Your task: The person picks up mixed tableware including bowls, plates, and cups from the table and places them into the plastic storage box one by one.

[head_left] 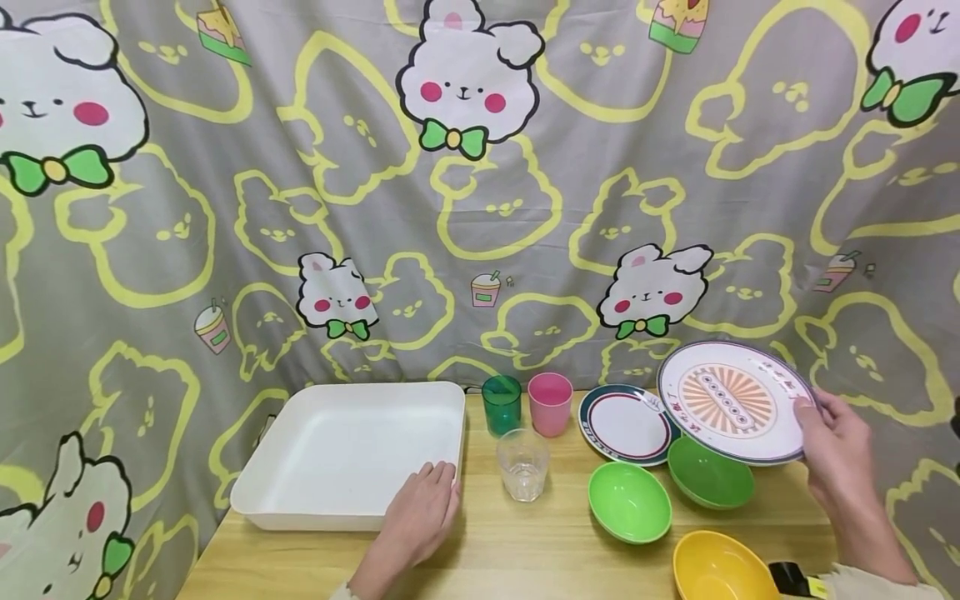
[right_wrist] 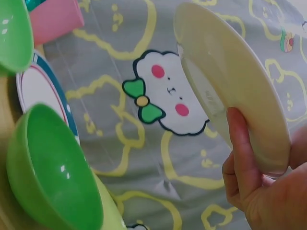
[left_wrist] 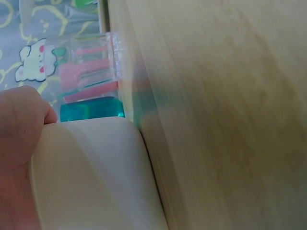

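On the right, my right hand [head_left: 843, 446] holds a white plate [head_left: 735, 404] by its right edge, tilted in the air above the bowls. Its printed face, with an orange sunburst, shows in the head view. In the right wrist view, fingers [right_wrist: 242, 148] lie along the plate's pale underside [right_wrist: 230, 72]. My left hand [head_left: 420, 517] grips the front right part of the rim of a white tray [head_left: 345, 521]. The tray holds nothing visible. Below the raised plate are a darker green bowl [head_left: 708, 475] and a second plate [head_left: 626, 425] with a teal rim.
Between tray and plates stand a green cup [head_left: 501, 406], a pink cup [head_left: 551, 406] and a clear cup [head_left: 523, 467]. A light green bowl [head_left: 630, 502] and a yellow bowl [head_left: 720, 571] sit nearer the front. A patterned curtain [head_left: 480, 208] hangs behind the wooden table [head_left: 540, 558].
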Demonstrator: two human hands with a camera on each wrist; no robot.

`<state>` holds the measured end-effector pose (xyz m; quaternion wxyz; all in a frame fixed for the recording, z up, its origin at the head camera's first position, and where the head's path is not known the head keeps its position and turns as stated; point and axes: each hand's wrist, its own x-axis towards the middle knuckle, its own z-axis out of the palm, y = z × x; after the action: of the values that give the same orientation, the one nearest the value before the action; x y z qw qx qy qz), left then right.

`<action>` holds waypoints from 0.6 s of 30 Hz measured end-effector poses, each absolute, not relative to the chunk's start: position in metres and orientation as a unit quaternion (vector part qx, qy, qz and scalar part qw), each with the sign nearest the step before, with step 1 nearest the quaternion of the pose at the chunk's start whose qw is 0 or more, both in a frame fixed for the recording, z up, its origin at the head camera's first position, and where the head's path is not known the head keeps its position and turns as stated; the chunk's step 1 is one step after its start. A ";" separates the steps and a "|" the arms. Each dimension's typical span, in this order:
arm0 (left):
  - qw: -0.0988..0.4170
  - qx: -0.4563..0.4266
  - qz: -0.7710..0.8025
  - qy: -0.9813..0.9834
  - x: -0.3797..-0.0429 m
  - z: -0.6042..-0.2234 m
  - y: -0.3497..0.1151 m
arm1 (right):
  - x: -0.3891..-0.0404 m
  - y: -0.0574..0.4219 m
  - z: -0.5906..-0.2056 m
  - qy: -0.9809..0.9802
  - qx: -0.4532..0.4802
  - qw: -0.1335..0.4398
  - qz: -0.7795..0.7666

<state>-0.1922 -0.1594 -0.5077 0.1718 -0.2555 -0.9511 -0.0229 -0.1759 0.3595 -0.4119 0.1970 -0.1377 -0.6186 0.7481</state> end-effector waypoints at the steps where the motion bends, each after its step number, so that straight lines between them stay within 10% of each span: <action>1: 0.172 -0.255 -0.023 -0.951 -0.192 -0.508 -0.160 | -0.177 0.356 -0.411 -0.622 -0.141 0.196 0.745; 18: 0.177 -0.253 -0.014 -0.951 -0.193 -0.508 -0.160 | -0.180 0.325 -0.408 -0.589 -0.133 0.198 0.772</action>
<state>-0.1930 -0.1604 -0.5081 0.1765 -0.2528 -0.9512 -0.0141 -0.1798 0.3252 -0.4084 0.1981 -0.1330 -0.5889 0.7722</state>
